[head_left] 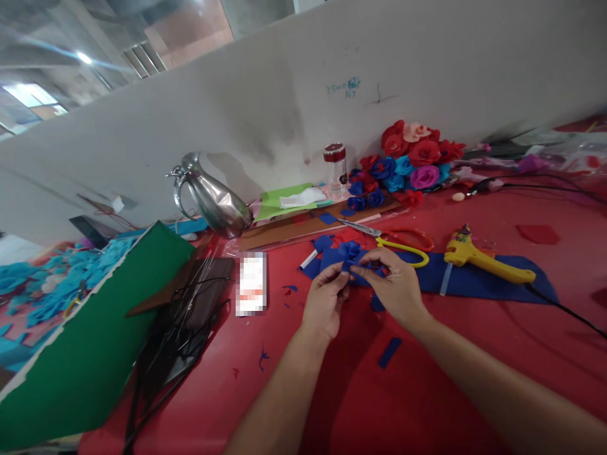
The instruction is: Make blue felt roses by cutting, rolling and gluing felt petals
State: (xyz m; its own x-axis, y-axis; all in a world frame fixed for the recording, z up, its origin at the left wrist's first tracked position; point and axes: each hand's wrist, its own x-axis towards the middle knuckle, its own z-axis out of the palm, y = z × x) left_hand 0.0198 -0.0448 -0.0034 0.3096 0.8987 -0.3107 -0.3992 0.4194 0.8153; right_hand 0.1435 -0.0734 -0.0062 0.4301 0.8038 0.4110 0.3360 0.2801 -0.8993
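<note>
My left hand point(328, 298) and my right hand point(391, 284) meet over the red table, their fingertips pinching a small dark blue piece point(348, 266) between them. Just behind the fingers sits a blue paper flower point(351, 249), on blue sheets. Beyond my right hand lie scissors point(403, 249) with yellow and red handles, blades pointing left. To the right, a yellow glue gun point(490, 260) rests on a long blue strip point(512, 291). A small blue rectangle point(389, 352) lies on the table below my right hand.
A metal jug point(215, 199), a red-lidded jar point(336, 169) and a heap of paper flowers point(417, 155) stand along the wall. A green board point(104, 341) and dark cables point(177, 354) are at the left. The glue gun's cord point(569, 313) runs off right.
</note>
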